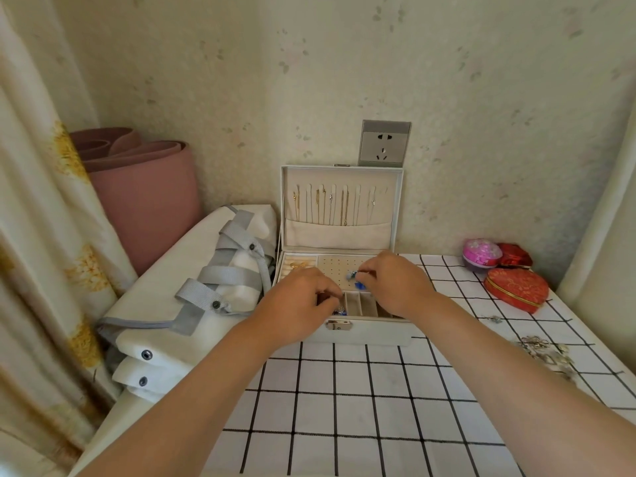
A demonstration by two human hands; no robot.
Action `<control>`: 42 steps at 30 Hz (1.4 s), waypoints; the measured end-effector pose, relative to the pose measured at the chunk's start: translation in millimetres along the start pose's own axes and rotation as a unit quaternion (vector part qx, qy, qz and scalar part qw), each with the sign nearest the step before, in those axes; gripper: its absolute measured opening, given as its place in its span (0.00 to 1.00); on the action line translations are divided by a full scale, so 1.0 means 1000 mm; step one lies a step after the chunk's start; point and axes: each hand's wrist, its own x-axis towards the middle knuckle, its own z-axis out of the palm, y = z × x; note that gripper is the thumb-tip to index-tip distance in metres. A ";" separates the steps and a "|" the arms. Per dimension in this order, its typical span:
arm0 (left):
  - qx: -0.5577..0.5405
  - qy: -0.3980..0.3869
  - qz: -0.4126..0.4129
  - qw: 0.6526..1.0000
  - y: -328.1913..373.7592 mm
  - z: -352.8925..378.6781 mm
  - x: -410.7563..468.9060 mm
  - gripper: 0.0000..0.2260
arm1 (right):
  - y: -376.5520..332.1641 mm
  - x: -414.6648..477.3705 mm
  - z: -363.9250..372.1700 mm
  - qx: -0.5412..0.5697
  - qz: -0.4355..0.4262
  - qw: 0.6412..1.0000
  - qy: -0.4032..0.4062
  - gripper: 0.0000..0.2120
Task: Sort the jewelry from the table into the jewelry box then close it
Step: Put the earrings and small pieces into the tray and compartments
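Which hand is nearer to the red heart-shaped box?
Right. The right hand, pinching a blue piece, is over the jewelry box, left of the heart-shaped box; the left hand is farther left.

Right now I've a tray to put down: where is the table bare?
Bare checked tablecloth lies in front of the jewelry box, and between it and the heart-shaped red box. The right edge is crowded with a silver jewelry pile.
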 end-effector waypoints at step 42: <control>-0.330 0.040 -0.205 0.921 0.014 -0.022 0.004 0.03 | -0.029 -0.006 -0.028 0.268 -0.030 0.963 -0.030 0.09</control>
